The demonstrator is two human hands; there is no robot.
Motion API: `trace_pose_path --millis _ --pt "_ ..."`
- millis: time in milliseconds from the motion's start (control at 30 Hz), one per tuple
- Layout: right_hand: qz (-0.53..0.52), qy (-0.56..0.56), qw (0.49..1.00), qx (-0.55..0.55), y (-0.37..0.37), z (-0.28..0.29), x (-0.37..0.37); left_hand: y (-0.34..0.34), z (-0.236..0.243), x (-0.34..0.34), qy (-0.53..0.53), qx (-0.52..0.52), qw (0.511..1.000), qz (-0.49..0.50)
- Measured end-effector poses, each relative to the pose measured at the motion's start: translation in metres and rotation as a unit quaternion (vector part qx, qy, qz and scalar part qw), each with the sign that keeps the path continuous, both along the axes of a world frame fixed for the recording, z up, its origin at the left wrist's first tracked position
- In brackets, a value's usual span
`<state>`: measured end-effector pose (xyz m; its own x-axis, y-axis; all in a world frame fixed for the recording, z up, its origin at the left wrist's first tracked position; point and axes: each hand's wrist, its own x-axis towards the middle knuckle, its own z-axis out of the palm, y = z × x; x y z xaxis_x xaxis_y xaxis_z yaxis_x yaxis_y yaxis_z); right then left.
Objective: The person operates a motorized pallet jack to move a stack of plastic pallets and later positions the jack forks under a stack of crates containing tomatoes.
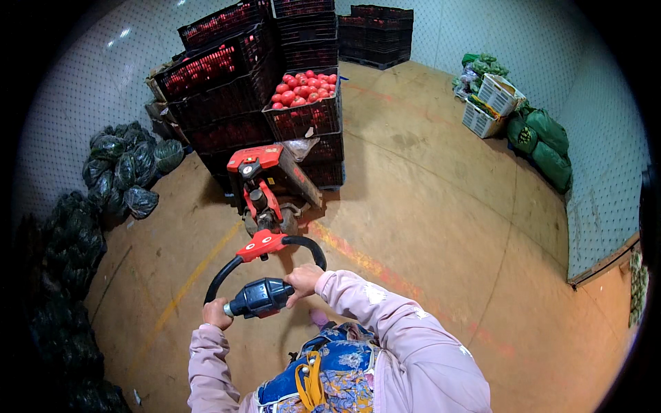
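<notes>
A red and black pallet truck (pixel 261 193) stands before stacked black crates (pixel 224 93) on a pallet; the top front crate holds red round produce (pixel 303 89) resembling tomatoes. Its looped tiller reaches toward me, ending in a black control head (pixel 259 299). My left hand (pixel 215 314) is closed on the left grip of the tiller handle, beside a short metal end. My right hand (pixel 303 281) is closed on the right grip, at the other side of the control head. Both forearms, in pink sleeves, come from below.
Dark bagged bundles (pixel 131 168) line the left wall. Along the right wall are white baskets (pixel 482 117), leafy greens and green sacks (pixel 551 151). More dark crates (pixel 375 38) stand at the back. A tan floor (pixel 441 241) with painted lines spreads between them.
</notes>
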<state>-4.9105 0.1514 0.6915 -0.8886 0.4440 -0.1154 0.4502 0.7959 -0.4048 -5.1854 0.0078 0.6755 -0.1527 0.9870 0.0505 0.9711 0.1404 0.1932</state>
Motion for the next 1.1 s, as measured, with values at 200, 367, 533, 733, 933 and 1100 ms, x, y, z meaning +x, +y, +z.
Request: trace_pose_path --millis 200,367,533,733,933,1100 --pt "0.003 -0.005 1.000 -0.003 -0.020 0.001 -0.007 -0.022 -0.002 -0.008 -0.011 0.003 1.000 0.003" --pt "0.001 -0.006 1.000 -0.010 -0.029 -0.006 -0.007 -0.032 -0.007 -0.009 -0.007 0.001 1.000 -0.005" --pt "0.006 0.006 1.000 -0.017 -0.041 -0.011 -0.010 -0.045 -0.011 -0.013 -0.007 0.012 1.000 -0.016" --pt "0.017 0.012 1.000 -0.019 -0.056 -0.008 -0.013 -0.057 -0.018 -0.019 -0.004 0.002 1.000 -0.003" --pt "0.016 0.008 0.999 -0.031 -0.062 -0.016 -0.020 -0.062 -0.025 -0.026 -0.007 0.008 1.000 -0.023" --pt "0.039 0.028 0.998 -0.033 -0.064 -0.018 -0.028 -0.066 -0.019 -0.030 -0.012 -0.007 1.000 -0.008"
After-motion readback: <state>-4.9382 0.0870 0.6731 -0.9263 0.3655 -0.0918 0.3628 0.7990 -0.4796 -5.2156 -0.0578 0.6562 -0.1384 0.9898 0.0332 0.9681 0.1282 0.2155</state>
